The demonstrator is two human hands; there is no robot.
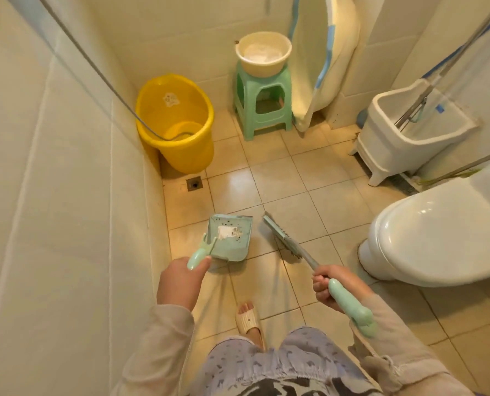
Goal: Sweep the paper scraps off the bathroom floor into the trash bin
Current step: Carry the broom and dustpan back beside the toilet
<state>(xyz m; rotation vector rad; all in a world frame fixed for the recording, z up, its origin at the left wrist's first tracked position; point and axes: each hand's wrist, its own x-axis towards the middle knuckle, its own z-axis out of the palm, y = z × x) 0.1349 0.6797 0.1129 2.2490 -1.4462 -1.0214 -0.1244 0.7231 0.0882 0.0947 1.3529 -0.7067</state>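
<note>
Your left hand (181,281) grips the dustpan (230,237) handle, paper scraps (228,232) lying inside it. Your right hand (334,285) grips the brush (284,238), just right of the dustpan.

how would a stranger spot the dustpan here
From the white toilet on the right, look across the tiled floor toward the left wall. There the left hand grips the dustpan by its handle. It is the only flat mint-green tray, with white paper scraps inside.

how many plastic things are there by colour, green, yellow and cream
green: 3 (dustpan, brush, stool)
yellow: 1 (bucket)
cream: 1 (basin)
total: 5
</note>
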